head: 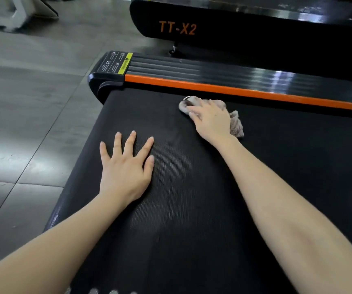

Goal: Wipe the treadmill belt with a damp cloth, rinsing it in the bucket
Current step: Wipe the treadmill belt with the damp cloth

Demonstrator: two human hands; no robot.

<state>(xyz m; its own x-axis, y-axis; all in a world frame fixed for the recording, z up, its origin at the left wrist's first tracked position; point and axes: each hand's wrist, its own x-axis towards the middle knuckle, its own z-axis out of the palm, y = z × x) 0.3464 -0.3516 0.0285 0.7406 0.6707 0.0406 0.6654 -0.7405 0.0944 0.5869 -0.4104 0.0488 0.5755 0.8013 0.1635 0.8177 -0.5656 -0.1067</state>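
Right hand (212, 119) presses cloth (237, 126), long axis along orange rail (234, 90).

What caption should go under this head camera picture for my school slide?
Right hand presses a cloth on the treadmill belt beside the orange rail; left hand rests flat.
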